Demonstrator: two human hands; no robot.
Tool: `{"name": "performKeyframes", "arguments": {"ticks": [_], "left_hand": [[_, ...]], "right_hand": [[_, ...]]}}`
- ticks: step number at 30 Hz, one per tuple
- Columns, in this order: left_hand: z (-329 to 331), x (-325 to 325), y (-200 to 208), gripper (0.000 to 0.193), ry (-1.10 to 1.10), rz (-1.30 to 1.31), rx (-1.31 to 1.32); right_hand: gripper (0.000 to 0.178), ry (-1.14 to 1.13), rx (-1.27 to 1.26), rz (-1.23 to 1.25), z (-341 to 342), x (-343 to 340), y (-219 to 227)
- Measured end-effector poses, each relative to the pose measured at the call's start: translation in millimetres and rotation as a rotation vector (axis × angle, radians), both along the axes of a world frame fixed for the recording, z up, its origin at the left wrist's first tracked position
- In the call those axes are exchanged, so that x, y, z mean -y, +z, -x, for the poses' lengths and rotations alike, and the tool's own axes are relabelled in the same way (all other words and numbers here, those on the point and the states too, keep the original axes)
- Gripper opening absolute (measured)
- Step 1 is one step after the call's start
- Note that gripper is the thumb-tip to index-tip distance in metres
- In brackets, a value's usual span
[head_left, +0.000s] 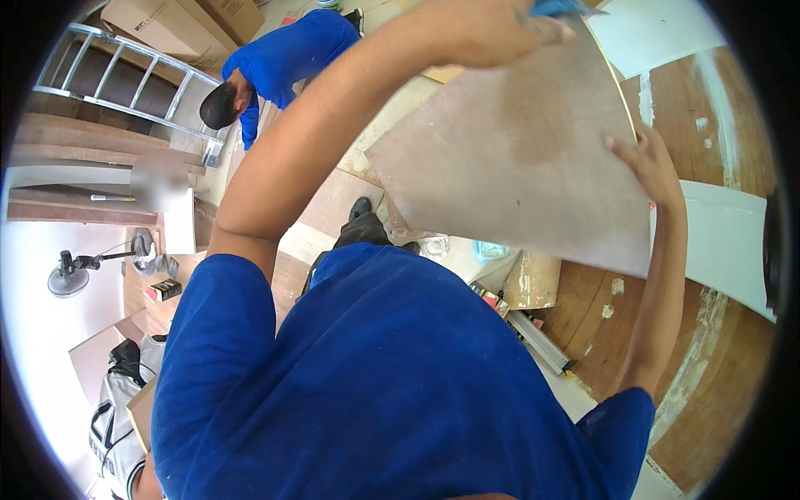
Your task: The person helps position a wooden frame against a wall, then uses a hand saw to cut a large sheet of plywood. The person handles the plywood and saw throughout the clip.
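A large, thin, greyish-beige sheet of board point(517, 158) stands tilted in front of me, with a darker brown smudge on its face. My right hand point(652, 167) grips its right edge, thumb on the face and the other fingers partly behind it. At the top of the picture my left hand point(508, 33) is raised over the sheet's upper part. Its fingers are closed round a blue tool point(560, 7), partly cut off by the picture's edge; its exact kind does not show.
A co-worker in blue point(292, 54) bends low at the far left, beside an aluminium ladder point(133, 83) and cardboard boxes point(171, 29). Putty-streaked wood panels point(708, 117) are at the right. A metal bar point(542, 342) lies below the sheet. A fan point(68, 277) stands left.
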State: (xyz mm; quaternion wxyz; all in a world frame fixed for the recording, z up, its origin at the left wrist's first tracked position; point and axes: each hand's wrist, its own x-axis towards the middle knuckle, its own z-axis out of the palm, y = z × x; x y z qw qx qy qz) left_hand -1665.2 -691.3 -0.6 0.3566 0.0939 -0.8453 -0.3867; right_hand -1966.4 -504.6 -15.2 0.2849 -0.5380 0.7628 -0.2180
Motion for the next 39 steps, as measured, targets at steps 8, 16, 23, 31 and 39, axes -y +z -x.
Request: {"name": "performKeyframes", "arguments": {"ticks": [8,16,23,31,39], "left_hand": [[52,101,-65,0.048,0.174,-0.117,0.017],[6,176,73,0.056,-0.070,-0.138,-0.129],[1,289,-24,0.056,-0.113,-0.342,0.224],[-48,262,-393,0.060,0.154,-0.477,0.370],[-98,173,-547,0.061,0.213,-0.750,0.570]], "right_hand": [[0.061,0.075,-0.222,0.048,60,126,-37],[0.061,0.080,-0.314,0.105,91,210,-72],[0.065,-0.168,-0.526,0.036,122,275,-117],[0.068,-0.213,-0.820,0.046,205,315,-197],[0.078,-0.291,-1.024,0.068,295,344,-308]]}}
